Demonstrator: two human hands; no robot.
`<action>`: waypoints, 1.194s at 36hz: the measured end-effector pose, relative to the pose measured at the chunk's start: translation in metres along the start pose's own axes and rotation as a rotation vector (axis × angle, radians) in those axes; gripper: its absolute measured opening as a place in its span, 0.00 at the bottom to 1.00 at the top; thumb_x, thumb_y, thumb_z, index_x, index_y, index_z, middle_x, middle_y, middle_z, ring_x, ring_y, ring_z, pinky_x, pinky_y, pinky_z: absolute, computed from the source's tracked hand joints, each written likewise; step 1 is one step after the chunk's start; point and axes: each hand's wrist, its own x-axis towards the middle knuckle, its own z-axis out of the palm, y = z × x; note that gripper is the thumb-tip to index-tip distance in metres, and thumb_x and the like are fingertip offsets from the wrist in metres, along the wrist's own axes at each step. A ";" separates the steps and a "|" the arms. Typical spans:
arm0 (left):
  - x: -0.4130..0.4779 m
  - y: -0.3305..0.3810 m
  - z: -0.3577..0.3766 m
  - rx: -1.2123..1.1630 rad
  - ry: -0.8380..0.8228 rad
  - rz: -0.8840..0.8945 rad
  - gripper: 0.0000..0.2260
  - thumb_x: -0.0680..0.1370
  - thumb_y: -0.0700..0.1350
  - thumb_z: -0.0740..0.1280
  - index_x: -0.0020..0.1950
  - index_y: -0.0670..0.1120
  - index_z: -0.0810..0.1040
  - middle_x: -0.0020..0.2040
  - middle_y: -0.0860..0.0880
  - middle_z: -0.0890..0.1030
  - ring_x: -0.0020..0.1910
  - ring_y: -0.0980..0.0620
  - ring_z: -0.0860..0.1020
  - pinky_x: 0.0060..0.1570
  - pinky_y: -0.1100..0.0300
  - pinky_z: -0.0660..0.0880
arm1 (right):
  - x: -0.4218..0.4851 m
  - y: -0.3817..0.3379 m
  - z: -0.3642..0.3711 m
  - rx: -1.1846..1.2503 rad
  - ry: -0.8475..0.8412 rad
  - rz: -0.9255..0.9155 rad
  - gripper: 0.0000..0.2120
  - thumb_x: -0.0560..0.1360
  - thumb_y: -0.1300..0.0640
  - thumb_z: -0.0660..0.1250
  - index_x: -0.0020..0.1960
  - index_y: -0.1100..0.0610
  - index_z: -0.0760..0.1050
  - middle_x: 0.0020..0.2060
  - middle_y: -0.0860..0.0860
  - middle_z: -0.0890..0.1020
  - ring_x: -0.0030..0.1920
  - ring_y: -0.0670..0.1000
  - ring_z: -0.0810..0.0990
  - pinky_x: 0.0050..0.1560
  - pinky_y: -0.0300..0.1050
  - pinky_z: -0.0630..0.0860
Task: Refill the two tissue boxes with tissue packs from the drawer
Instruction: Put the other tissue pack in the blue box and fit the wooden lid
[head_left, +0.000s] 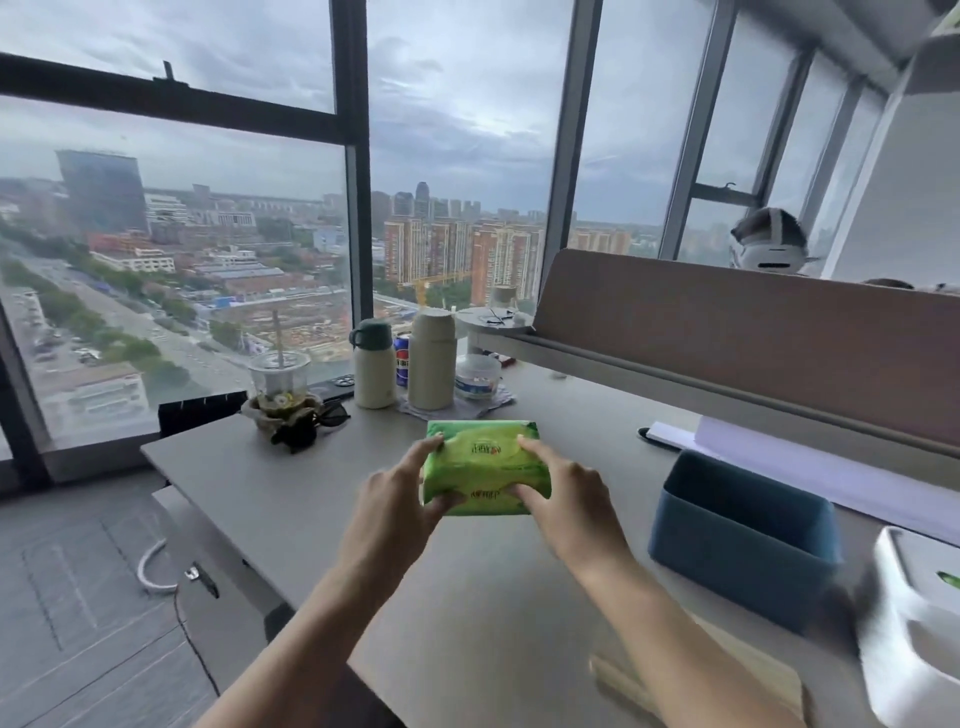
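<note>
A green tissue pack (485, 465) is held over the middle of the grey desk (291, 488) by both hands. My left hand (397, 501) grips its left end, thumb at the near edge, forefinger along the top. My right hand (563, 496) grips the right end the same way. To the right on the desk stands a blue tissue box (743, 540) with its top open. A white tissue box (909, 634) sits at the right edge, partly cut off, with something green showing inside. A wooden lid (727, 675) lies flat near the front.
At the back of the desk stand two cream flasks (373, 364), a cola can (401, 358), a plastic cup with a straw (279, 379), sunglasses (330, 413) and a clear tub (477, 376). A brown partition (753, 332) borders the right side. Large windows lie beyond; floor lies left.
</note>
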 end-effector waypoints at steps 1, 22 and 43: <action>0.005 0.010 0.003 0.001 0.011 0.031 0.30 0.71 0.54 0.74 0.70 0.57 0.69 0.48 0.43 0.84 0.50 0.42 0.80 0.51 0.50 0.75 | 0.000 0.004 -0.011 0.005 0.033 0.001 0.27 0.73 0.54 0.72 0.70 0.48 0.70 0.57 0.54 0.83 0.56 0.54 0.80 0.57 0.43 0.74; 0.037 0.203 0.126 -0.135 -0.247 0.423 0.24 0.73 0.58 0.70 0.68 0.59 0.71 0.49 0.48 0.81 0.56 0.45 0.74 0.61 0.56 0.60 | -0.057 0.154 -0.165 -0.378 0.445 0.250 0.23 0.70 0.43 0.73 0.61 0.50 0.75 0.47 0.51 0.85 0.47 0.57 0.82 0.49 0.47 0.74; 0.029 0.171 0.146 -0.030 -0.356 0.522 0.21 0.76 0.62 0.64 0.68 0.60 0.72 0.66 0.58 0.74 0.65 0.52 0.68 0.60 0.53 0.61 | -0.071 0.161 -0.152 -0.606 0.284 0.218 0.18 0.78 0.40 0.56 0.56 0.47 0.79 0.62 0.42 0.79 0.66 0.47 0.70 0.70 0.56 0.45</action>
